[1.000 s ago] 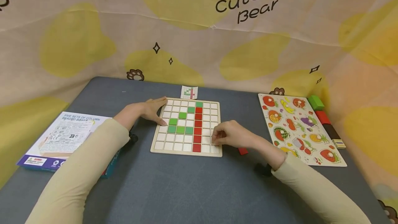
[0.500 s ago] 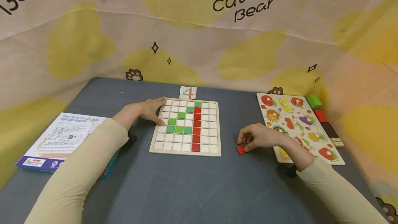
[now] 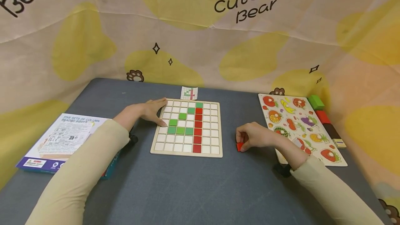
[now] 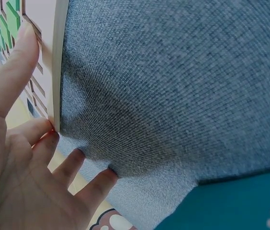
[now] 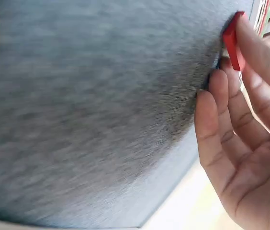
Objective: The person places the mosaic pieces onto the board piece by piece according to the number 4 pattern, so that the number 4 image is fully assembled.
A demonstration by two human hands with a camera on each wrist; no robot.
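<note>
Far left of the wooden grid board (image 3: 186, 152), a printed box (image 3: 64, 138) lying flat on the grey table (image 3: 193, 190); at the board's left edge, the left hand (image 3: 150, 111) resting with fingers (image 4: 10, 72) straight and slightly spread, thumb on the frame and fingertips against the rim. On the board itself, a green stepped shape and a red column among white squares, with a small pattern card (image 3: 189, 93) just behind its far edge. Right of the board, on the table and apart from it, the right hand (image 3: 254, 136) pinching a red tile (image 3: 239, 146) between curled fingers (image 5: 257, 52) and thumb, tile tipped on edge against the cloth; further right, a fruit puzzle (image 3: 300, 127) with coloured blocks (image 3: 322, 112) beyond it.
</note>
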